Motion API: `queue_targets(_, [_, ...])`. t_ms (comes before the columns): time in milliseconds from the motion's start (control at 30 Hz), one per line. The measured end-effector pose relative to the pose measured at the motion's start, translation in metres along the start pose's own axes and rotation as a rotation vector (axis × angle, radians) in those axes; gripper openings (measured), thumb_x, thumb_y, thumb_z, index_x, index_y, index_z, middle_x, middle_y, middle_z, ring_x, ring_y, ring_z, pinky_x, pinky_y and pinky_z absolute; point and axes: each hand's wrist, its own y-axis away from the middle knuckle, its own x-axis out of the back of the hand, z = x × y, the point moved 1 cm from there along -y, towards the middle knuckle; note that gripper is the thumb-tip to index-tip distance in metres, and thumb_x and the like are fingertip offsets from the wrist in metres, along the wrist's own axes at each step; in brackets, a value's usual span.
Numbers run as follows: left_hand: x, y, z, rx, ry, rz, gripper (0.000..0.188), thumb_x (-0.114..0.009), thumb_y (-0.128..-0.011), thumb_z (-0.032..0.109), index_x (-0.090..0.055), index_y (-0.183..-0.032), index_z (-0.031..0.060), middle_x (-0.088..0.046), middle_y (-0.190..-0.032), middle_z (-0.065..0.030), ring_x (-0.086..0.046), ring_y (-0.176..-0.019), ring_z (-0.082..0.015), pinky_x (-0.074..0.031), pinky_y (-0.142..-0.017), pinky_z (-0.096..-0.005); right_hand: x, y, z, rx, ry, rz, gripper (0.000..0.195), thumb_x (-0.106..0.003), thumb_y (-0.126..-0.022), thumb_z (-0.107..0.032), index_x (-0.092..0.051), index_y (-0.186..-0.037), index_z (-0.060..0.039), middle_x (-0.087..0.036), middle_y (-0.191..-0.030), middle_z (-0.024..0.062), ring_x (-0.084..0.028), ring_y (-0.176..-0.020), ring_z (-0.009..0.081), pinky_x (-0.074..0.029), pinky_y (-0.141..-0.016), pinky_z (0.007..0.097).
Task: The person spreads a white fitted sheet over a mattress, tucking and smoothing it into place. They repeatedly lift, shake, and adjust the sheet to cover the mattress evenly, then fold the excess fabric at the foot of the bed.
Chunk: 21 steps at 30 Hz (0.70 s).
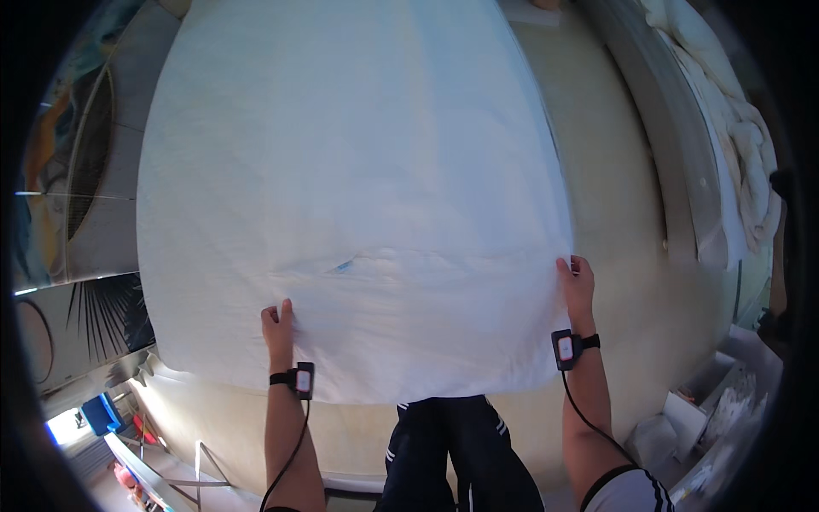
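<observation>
A wide white bed cover (358, 160) is spread out before me, with creases across its near part. A small blue-and-white label (341, 266) shows beside a raised fold in the middle. My left hand (278, 326) pinches the cover left of centre, thumb up and fingers curled. At the cover's right edge, my right hand (578, 285) grips the fabric between thumb and fingers. Some fingertips are hidden by the cloth. Each wrist wears a black strap with a small device and a cable.
Pale beige surface (614, 224) shows right of the cover. Beyond it, rumpled cream bedding (745, 160) lies on a grey padded piece (678, 128). Assorted items in plastic (729, 403) lie at lower right. A white-topped folding table (137, 470) stands at lower left, near a blue object (102, 414).
</observation>
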Motion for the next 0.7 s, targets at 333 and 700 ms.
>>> queue_targets(333, [0.016, -0.001, 0.021, 0.022, 0.441, -0.190, 0.027, -0.055, -0.095, 0.024, -0.053, -0.079, 0.0022, -0.052, -0.070, 0.0025, -0.043, -0.064, -0.0067, -0.038, -0.056, -0.0244, -0.002, 0.021, -0.046, 0.001, -0.375, -0.335, 0.026, -0.065, -0.085, -0.018, -0.060, -0.100, 0.0023, -0.062, -0.089, 0.0057, -0.058, -0.079, 0.0136, -0.048, -0.070, 0.0298])
queue_targets(700, [0.025, 0.030, -0.045, 0.046, 0.164, -0.060, 0.032, -0.053, -0.095, 0.027, -0.047, -0.073, 0.0038, -0.035, -0.066, 0.0061, -0.030, -0.062, -0.0074, -0.029, -0.053, -0.0270, 0.031, 0.047, 0.002, -0.207, -0.220, -0.271, 0.030, -0.064, -0.088, -0.026, -0.056, -0.103, -0.0025, -0.063, -0.076, 0.0041, -0.055, -0.065, 0.0081, -0.043, -0.054, 0.0243])
